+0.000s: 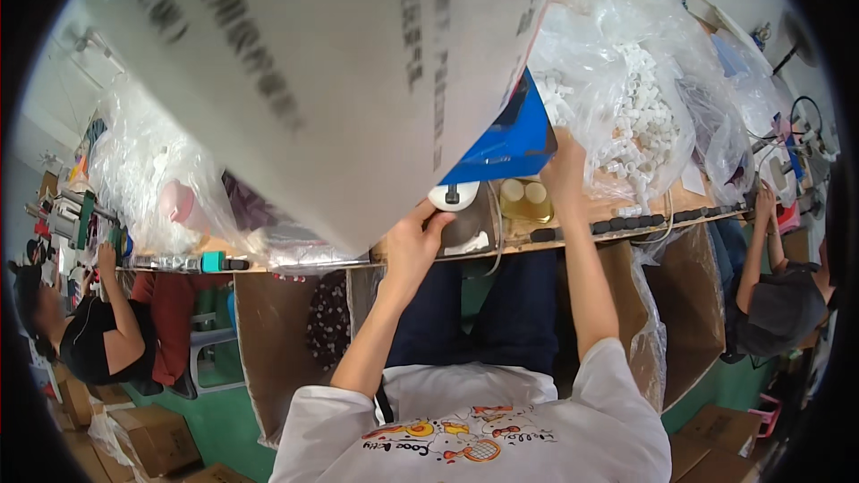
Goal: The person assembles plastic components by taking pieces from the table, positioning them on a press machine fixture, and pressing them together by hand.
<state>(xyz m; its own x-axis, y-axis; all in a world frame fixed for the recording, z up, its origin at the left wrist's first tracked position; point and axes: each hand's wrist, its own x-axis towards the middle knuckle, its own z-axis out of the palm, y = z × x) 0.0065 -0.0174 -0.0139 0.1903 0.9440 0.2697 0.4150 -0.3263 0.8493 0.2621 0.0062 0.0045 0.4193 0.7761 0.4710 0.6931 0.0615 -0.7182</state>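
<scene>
My left hand (pixel 414 237) is at the table's front edge, thumb and fingers closed on the rim of a white round part (pixel 459 194) with a small black piece at its middle. My right hand (pixel 564 165) reaches up beside a blue box-like thing (pixel 510 145); its fingertips are hard to make out there. Between my hands sits a yellowish clear container (pixel 528 207) with two pale round discs showing. A large white printed sheet (pixel 295 80) hangs close in front and hides much of the table beyond my left hand.
At the right lies a clear plastic bag of small white parts (pixel 640 107). Several black pieces (pixel 626 223) line the table's front edge. Plastic bags (pixel 152 179) crowd the left. Open cardboard boxes (pixel 286 340) stand below the edge. Other people sit at left (pixel 103 340) and right (pixel 778 286).
</scene>
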